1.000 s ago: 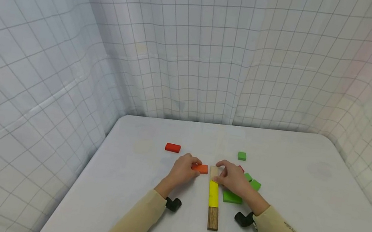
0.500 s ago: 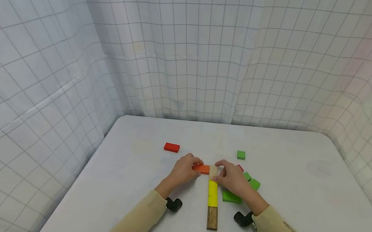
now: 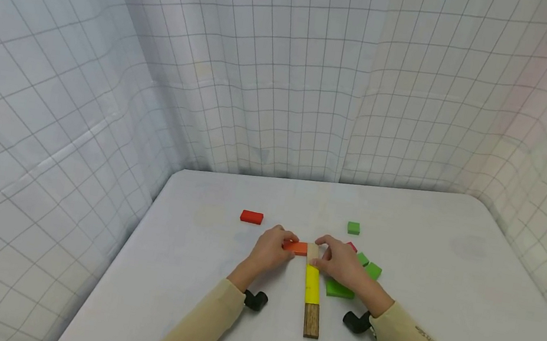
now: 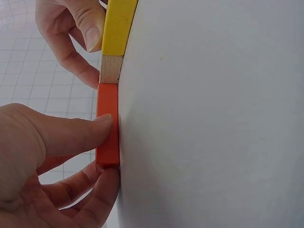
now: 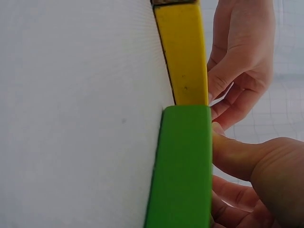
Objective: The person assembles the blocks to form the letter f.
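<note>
My left hand (image 3: pixel 270 250) pinches an orange block (image 4: pixel 107 104) between thumb and fingers. One end of this block meets the side of a pale wooden block (image 3: pixel 312 250) at the far end of a straight row. A yellow block (image 3: pixel 312 284) follows in the row, then a dark brown wooden block (image 3: pixel 311 321) nearest me. My right hand (image 3: pixel 342 263) holds the pale block, index finger at its far end and thumb near the seam with the yellow one. In the right wrist view a large green block (image 5: pixel 183 166) hides part of the row.
A red block (image 3: pixel 252 217) lies farther back on the left of the white table (image 3: pixel 171 273). Behind the right hand are a small green block (image 3: pixel 353 228), a partly hidden pinkish-red piece (image 3: pixel 351 246) and green pieces (image 3: pixel 373 271). Gridded white curtains (image 3: pixel 278 76) surround the table.
The left hand has slid the orange block slightly right, closing the small gap to the pale block. The right hand has kept its hold on the pale block.
</note>
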Demonstrator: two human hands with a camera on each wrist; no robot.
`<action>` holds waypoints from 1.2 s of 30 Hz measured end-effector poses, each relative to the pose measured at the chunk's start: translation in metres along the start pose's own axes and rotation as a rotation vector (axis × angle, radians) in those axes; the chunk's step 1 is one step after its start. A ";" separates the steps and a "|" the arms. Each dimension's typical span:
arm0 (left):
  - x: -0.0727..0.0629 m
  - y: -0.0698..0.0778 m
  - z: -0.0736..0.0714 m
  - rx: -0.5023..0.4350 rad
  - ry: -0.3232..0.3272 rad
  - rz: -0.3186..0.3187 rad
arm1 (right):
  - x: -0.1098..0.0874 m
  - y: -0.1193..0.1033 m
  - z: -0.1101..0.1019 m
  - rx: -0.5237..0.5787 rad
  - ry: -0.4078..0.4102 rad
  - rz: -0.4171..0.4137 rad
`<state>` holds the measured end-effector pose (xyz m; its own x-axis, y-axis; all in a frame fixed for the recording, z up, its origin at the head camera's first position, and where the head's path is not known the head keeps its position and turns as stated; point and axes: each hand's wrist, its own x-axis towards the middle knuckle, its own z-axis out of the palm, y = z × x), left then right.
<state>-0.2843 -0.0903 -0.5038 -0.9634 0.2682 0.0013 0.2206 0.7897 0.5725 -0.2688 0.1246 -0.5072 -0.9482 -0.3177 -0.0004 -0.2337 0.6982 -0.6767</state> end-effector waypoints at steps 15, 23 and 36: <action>-0.001 0.000 -0.003 0.001 -0.025 0.010 | -0.003 0.000 -0.001 0.009 -0.007 -0.013; -0.003 0.000 -0.008 -0.017 -0.023 0.007 | -0.003 -0.001 -0.002 0.012 -0.012 -0.006; -0.005 -0.014 -0.040 -0.061 0.070 0.029 | -0.015 -0.005 -0.007 0.018 -0.060 -0.057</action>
<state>-0.2886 -0.1247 -0.4792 -0.9655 0.2496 0.0746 0.2409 0.7465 0.6202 -0.2555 0.1307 -0.4988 -0.9187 -0.3949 -0.0051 -0.2827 0.6666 -0.6897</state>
